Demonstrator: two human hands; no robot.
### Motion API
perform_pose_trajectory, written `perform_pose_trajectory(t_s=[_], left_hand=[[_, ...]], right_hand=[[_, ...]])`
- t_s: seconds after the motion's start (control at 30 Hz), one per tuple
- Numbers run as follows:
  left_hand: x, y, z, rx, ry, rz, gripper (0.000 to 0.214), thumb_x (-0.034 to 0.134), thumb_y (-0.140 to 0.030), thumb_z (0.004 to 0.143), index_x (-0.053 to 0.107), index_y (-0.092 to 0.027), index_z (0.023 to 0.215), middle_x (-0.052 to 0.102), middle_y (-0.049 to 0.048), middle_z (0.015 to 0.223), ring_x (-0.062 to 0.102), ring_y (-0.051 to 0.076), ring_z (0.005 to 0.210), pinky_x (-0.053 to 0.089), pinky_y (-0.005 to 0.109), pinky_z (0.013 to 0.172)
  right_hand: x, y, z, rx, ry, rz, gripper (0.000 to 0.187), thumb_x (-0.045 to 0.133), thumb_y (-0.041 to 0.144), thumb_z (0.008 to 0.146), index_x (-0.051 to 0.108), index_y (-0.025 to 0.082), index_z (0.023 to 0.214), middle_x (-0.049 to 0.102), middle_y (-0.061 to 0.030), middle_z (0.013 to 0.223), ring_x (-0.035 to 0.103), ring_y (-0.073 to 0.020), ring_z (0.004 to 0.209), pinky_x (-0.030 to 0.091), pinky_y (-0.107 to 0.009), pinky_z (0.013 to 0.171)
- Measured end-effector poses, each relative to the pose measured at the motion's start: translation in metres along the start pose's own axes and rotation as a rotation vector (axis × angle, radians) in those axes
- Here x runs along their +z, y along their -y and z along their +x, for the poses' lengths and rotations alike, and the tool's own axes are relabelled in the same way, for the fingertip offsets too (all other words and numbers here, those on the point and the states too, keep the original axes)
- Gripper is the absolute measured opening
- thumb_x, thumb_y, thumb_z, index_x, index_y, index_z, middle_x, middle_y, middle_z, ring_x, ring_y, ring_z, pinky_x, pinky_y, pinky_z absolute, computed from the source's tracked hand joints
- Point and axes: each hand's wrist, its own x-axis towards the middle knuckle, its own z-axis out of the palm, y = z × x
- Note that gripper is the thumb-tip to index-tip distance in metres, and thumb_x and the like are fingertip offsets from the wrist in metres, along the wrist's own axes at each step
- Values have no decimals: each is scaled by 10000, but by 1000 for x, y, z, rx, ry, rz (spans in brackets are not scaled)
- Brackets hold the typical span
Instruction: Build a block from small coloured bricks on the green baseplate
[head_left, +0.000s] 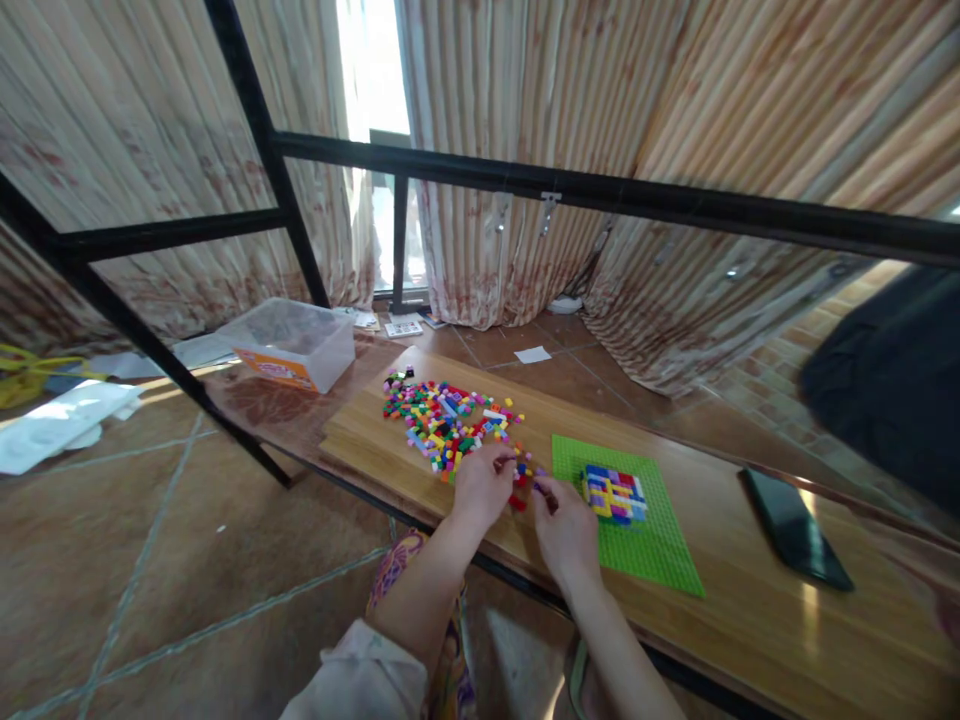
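Note:
A heap of small coloured bricks [446, 422] lies on the wooden table [750, 610]. To its right is a green baseplate [645, 545] carrying a low block of coloured bricks [613, 493]. My left hand [484, 485] rests at the near edge of the heap, fingers curled in a pinch around something small that I cannot make out. My right hand [566, 530] sits just left of the baseplate, fingertips pressed together on a small dark piece. A red brick [517, 502] lies between the two hands.
A clear plastic tub [291, 342] with an orange label stands at the table's far left. A black phone [795, 525] lies to the right of the baseplate. A black metal frame [600, 190] crosses above the table, curtains behind it. A dark shape [892, 380] fills the right edge.

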Motion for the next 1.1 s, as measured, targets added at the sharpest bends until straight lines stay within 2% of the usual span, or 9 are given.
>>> perform_pose_trajectory(t_s=[0.13,0.23,0.33,0.47,0.57,0.67,0.8,0.97,1.1], left_hand=[[-7,1,-1,32,-47,173,163,586,-82,790,707,-187,820,711,53,878,647,187,830,495,316,802],[-12,1,0,56,-112,152,177,571,-72,793,704,-175,844,694,71,902,639,195,855,497,319,806],[-24,2,5,32,-311,1,176,547,-126,836,702,-172,906,694,74,911,637,186,857,499,298,783],[-49,8,13,-120,-656,-246,172,542,-228,852,698,-173,901,700,56,883,635,168,819,491,270,738],[-64,16,17,-242,-783,-432,179,553,-253,815,687,-158,887,678,31,800,599,131,678,462,237,629],[-72,22,18,-313,-795,-559,180,588,-239,753,682,-142,872,643,5,732,537,96,574,410,209,544],[-75,25,16,-361,-759,-636,162,615,-202,694,678,-134,828,615,-15,669,500,78,526,379,198,513],[-76,22,17,-419,-712,-693,127,604,-168,681,666,-137,787,625,-18,667,497,74,507,394,204,512],[-75,19,18,-441,-696,-660,112,601,-161,690,672,-140,773,629,-20,660,512,75,524,408,200,526]], right_hand=[[8,9,9,-28,19,-57,285,479,246,864,693,163,1032,715,-108,982,654,-216,820,481,-346,770],[14,19,15,-58,1,-50,281,480,245,877,688,159,1045,706,-115,1012,655,-219,870,482,-346,804],[22,33,21,-110,53,-45,276,465,230,893,684,181,1053,703,-99,1027,652,-214,886,482,-350,819],[38,54,29,-246,187,-63,268,545,229,866,674,213,1099,688,-80,1081,627,-225,987,470,-369,889],[52,63,31,-351,236,-126,382,659,281,802,657,183,1172,651,-115,1176,555,-272,1129,435,-416,980],[62,63,30,-421,247,-190,451,701,318,774,654,185,1202,612,-125,1244,500,-305,1184,414,-461,1008],[65,49,31,-455,217,-176,266,597,229,842,706,193,1082,613,-117,1231,521,-278,1148,419,-449,999],[53,22,40,-411,141,-154,253,502,201,881,721,180,1006,634,-119,1157,552,-252,1065,432,-434,967],[47,19,44,-353,123,-157,265,515,223,866,714,174,1035,636,-119,1159,540,-256,1067,433,-427,959]])
